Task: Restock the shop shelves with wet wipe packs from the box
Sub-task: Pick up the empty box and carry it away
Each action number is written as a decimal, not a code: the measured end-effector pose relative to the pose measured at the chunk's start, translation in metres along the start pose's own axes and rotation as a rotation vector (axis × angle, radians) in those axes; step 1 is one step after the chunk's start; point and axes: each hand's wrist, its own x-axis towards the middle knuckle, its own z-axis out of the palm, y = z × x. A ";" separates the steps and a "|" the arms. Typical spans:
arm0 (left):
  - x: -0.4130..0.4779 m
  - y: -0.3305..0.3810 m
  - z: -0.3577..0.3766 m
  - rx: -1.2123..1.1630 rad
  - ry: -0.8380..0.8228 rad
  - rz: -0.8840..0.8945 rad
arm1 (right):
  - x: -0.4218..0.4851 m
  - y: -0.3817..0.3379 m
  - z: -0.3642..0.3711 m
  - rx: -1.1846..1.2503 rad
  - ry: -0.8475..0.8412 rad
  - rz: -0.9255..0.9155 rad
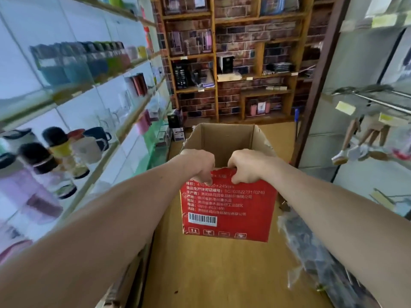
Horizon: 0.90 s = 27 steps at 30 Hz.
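A cardboard box [226, 210] with a red printed near side and a barcode is held up in the aisle in front of me, its top open. My left hand [200, 165] and my right hand [246, 166] both clamp the torn near rim, fingers curled over the edge. The inside of the box that shows is bare brown cardboard. No wet wipe packs are visible; the bottom of the box is hidden by its near wall.
White shelves [93, 94] of bottles, flasks and mugs run along the left. A wooden rack [215, 70] on a brick wall closes the aisle ahead. Hanging goods and rails stand at the right [364, 121]. Plastic-wrapped dark items [311, 247] lie on the floor at lower right.
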 end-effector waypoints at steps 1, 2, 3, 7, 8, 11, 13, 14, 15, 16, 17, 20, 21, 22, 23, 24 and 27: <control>0.023 -0.007 -0.003 0.006 0.006 0.011 | 0.020 0.009 -0.002 -0.002 0.000 0.005; 0.045 -0.013 -0.007 0.019 0.015 0.024 | 0.040 0.017 -0.004 -0.008 0.002 0.008; 0.067 -0.018 -0.009 0.021 0.015 0.033 | 0.060 0.026 -0.006 -0.010 -0.002 0.016; 0.157 -0.033 -0.022 0.041 -0.017 0.047 | 0.136 0.069 -0.013 0.013 -0.021 0.045; 0.180 -0.036 -0.025 0.040 -0.024 0.052 | 0.154 0.081 -0.015 0.024 -0.026 0.053; 0.242 -0.050 -0.032 0.039 -0.025 0.064 | 0.211 0.109 -0.018 0.036 -0.029 0.059; 0.279 -0.059 -0.035 0.038 -0.034 0.067 | 0.247 0.123 -0.019 0.044 -0.038 0.071; 0.299 -0.064 -0.035 0.039 -0.041 0.066 | 0.265 0.131 -0.018 0.053 -0.042 0.078; 0.317 -0.068 -0.036 0.045 -0.047 0.068 | 0.282 0.138 -0.017 0.062 -0.043 0.082; 0.332 -0.072 -0.037 0.049 -0.043 0.071 | 0.297 0.144 -0.017 0.070 -0.034 0.088; 0.356 -0.077 -0.039 0.055 -0.045 0.082 | 0.319 0.154 -0.015 0.085 -0.026 0.101; 0.406 -0.094 -0.038 0.062 -0.052 0.101 | 0.362 0.169 -0.011 0.102 -0.010 0.126; 0.425 -0.100 -0.036 0.073 -0.053 0.114 | 0.379 0.173 -0.009 0.105 -0.007 0.139; 0.444 -0.106 -0.034 0.084 -0.054 0.131 | 0.395 0.177 -0.005 0.113 -0.005 0.154; 0.462 -0.112 -0.031 0.100 -0.052 0.149 | 0.411 0.182 -0.002 0.122 -0.002 0.172; 0.482 -0.119 -0.029 0.117 -0.044 0.175 | 0.427 0.185 0.002 0.139 0.003 0.192; 0.542 -0.143 -0.023 0.176 -0.041 0.270 | 0.478 0.196 0.010 0.173 -0.005 0.248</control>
